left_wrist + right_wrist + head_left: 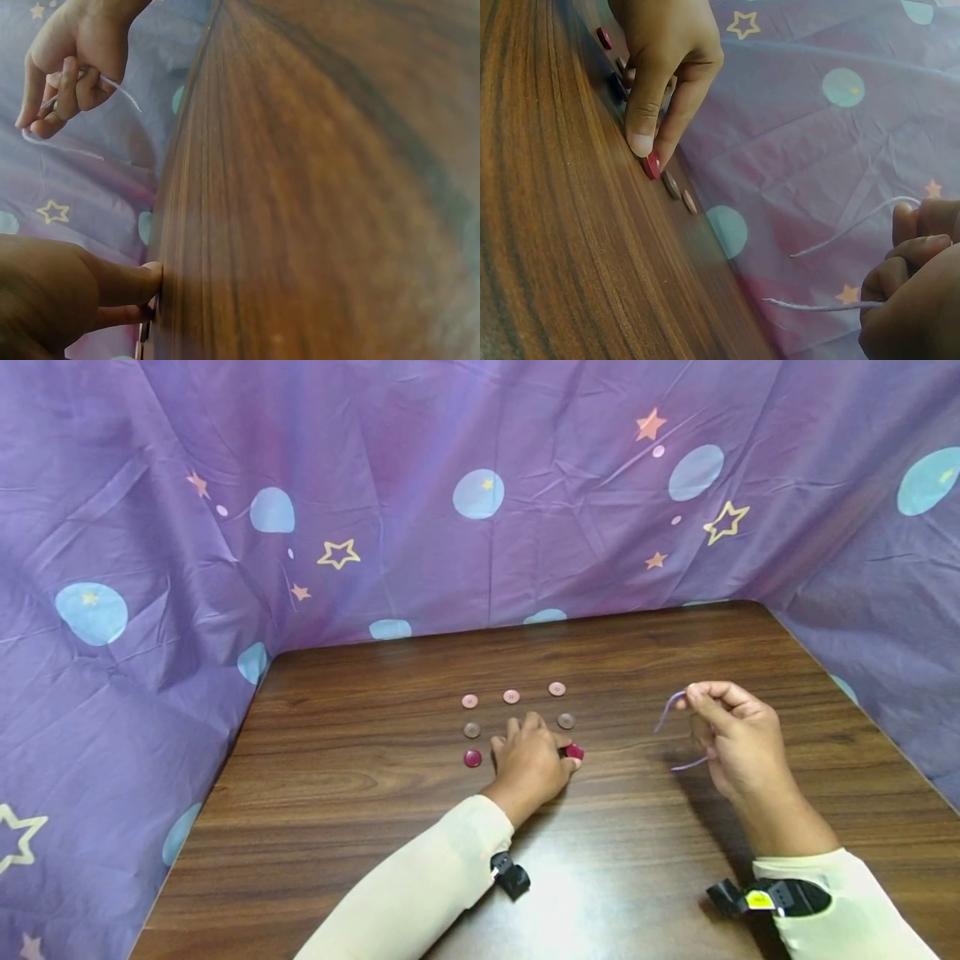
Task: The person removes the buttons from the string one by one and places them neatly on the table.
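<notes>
My left hand [531,764] reaches over the table and pinches a crimson button [575,752] by its edge between thumb and finger, low at the wood. In the right wrist view this button [652,164] stands tilted under the thumb tip. My right hand [746,743], raised at the right, grips a thin lilac string [667,708] with two loose ends hanging out. Another crimson button [472,758] lies left of my left hand. A dark button [617,87] shows partly behind that hand in the right wrist view; from the head view the hand hides it.
Beyond my left hand three pink buttons [511,697] lie in a row on the brown wooden table [360,827]. Nearer are two grey-brown buttons, one left [471,730] and one right [566,721]. A purple patterned cloth [420,560] hangs along the table's far and side edges.
</notes>
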A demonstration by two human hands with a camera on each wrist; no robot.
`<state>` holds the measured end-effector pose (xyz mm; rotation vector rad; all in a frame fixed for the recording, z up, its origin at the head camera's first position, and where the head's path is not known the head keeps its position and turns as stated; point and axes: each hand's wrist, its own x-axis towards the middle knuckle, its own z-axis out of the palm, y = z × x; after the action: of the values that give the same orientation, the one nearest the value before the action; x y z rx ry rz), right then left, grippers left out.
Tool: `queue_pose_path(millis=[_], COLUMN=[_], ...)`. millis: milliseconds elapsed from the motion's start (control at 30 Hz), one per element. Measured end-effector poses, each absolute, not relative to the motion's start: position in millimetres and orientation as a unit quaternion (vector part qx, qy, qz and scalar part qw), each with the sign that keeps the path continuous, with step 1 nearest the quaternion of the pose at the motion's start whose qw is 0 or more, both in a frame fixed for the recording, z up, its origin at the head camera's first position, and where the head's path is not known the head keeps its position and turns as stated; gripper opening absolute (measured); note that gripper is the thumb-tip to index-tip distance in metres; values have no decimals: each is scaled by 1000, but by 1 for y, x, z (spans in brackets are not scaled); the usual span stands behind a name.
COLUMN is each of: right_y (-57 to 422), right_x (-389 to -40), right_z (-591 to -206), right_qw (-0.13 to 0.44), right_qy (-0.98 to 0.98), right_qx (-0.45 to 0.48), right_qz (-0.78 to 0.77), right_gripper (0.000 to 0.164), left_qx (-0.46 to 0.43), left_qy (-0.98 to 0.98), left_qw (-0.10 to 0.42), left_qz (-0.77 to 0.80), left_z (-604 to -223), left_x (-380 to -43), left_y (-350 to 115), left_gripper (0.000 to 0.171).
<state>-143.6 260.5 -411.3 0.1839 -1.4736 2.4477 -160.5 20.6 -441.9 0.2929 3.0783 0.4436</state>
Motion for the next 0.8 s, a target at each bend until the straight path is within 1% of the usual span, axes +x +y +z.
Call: queue_pose_path(millis=[233, 800], right_y=[262, 262], right_x=[-144, -144], right_z=[-412, -410], right_qw=[133, 143], right_qy=[-506, -504], right_qx=[64, 61], right_qz=[850, 850], right_gripper=[26, 27], left_qx=[101, 101], left_qy=[985, 986], left_qw=[5, 3], left_qz=[137, 135], left_z=[-444, -444], left_x=[-161, -162], left_y=[21, 22], left_gripper=[38, 39])
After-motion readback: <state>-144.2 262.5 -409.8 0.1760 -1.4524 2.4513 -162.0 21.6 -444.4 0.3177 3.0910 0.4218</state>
